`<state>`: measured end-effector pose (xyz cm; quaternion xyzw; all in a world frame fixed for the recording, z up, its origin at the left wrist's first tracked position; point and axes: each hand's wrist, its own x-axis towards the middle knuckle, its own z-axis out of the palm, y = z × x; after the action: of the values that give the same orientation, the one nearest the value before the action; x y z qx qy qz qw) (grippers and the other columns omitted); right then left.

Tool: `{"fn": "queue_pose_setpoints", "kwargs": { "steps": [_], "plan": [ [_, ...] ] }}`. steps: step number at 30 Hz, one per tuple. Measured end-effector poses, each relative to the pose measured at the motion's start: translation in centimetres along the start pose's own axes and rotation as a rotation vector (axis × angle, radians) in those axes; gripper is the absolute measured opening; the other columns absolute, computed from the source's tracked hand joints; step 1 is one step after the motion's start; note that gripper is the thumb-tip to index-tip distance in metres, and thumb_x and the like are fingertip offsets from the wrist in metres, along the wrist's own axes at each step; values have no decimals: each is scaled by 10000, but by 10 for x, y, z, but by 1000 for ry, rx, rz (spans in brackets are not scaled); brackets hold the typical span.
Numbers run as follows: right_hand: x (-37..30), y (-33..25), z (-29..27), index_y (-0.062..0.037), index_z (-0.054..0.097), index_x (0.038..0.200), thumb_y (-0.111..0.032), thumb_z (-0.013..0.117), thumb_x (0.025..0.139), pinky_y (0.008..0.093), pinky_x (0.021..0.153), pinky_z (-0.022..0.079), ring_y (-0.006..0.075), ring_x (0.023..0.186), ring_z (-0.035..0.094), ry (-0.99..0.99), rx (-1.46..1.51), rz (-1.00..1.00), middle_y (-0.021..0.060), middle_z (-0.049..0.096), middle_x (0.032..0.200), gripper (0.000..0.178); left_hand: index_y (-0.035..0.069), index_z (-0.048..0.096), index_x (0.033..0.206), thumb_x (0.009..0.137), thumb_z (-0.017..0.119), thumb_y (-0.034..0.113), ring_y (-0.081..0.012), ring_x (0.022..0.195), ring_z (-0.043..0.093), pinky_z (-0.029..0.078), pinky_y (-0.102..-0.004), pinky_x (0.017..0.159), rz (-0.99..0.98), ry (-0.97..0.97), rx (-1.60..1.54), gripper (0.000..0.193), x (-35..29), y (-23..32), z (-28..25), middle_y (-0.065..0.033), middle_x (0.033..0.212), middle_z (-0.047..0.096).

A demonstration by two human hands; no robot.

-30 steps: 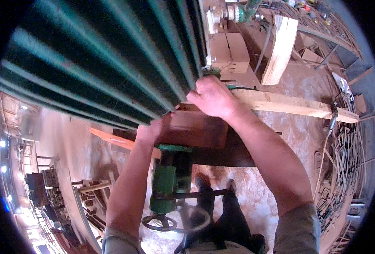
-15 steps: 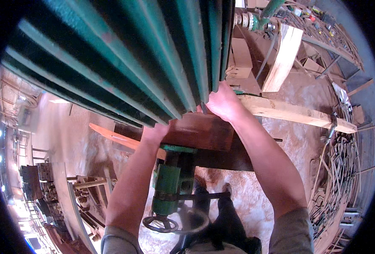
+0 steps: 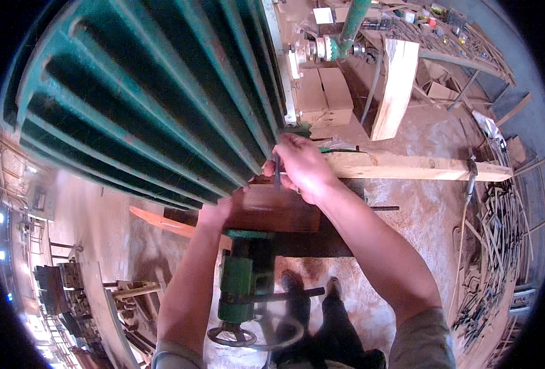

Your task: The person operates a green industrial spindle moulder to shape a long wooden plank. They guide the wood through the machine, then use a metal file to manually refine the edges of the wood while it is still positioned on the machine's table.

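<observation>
Two round handwheels (image 3: 232, 335) sit near, below one green cylinder (image 3: 237, 283) and to the left of your two shoes (image 3: 292, 281). Beyond them lies one brown board (image 3: 278, 212), with one orange wood strip (image 3: 174, 224) to its left. Your two hands are over the board's far side. Your right hand (image 3: 300, 166) has its fingers together on one slim dark rod (image 3: 277, 171), just beside the lower edge of one green ribbed casing (image 3: 161, 61). Your left hand (image 3: 216, 212) is at that same edge, farther left; its fingers are mostly hidden, so I cannot tell its grip. To the right runs one pale beam (image 3: 420, 166) bearing one clamp (image 3: 472, 169). Farther off are one cardboard box (image 3: 324, 92) and one tilted plank (image 3: 395, 92).
</observation>
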<state>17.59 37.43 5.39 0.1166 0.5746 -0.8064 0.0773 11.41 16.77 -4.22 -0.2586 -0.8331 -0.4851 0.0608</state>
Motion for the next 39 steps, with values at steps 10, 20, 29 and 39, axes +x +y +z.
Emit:
{"fn": "queue_pose_setpoints", "kwargs": {
  "steps": [10, 20, 29, 39],
  "plan": [
    [-5, 6, 3, -19, 513, 976, -238, 445, 893, 352, 673, 483, 285, 723, 628, -84, -571, -342, 163, 630, 808, 244, 14, 608, 876, 852, 547, 90, -142, 649, 590, 481, -249, 532, -106, -4, -247, 101, 5, 17, 4, -60, 760, 623],
    [-3, -10, -1, -10, 519, 913, -264, 434, 890, 395, 570, 475, 329, 658, 599, -104, -880, -397, 194, 615, 769, 269, 26, 617, 862, 850, 560, 119, -126, 624, 566, 460, -242, 525, -51, 13, -77, 110, 4, 9, 4, -37, 741, 611],
    [3, -8, 17, -102, 447, 713, -276, 419, 894, 223, 325, 185, 121, 415, 421, -139, 190, 308, 50, 495, 564, 253, 29, 606, 844, 859, 542, 139, -116, 592, 525, 446, -243, 557, -77, -71, -302, 128, 9, 32, 4, -25, 711, 578],
    [3, 12, 38, -60, 501, 721, -200, 441, 851, 252, 367, 241, 109, 402, 368, 197, 89, -46, 28, 453, 529, 200, 6, 597, 903, 843, 521, 90, -164, 724, 607, 473, -257, 577, 162, -138, 168, 128, -8, -12, -12, -69, 847, 620]
  ]
}}
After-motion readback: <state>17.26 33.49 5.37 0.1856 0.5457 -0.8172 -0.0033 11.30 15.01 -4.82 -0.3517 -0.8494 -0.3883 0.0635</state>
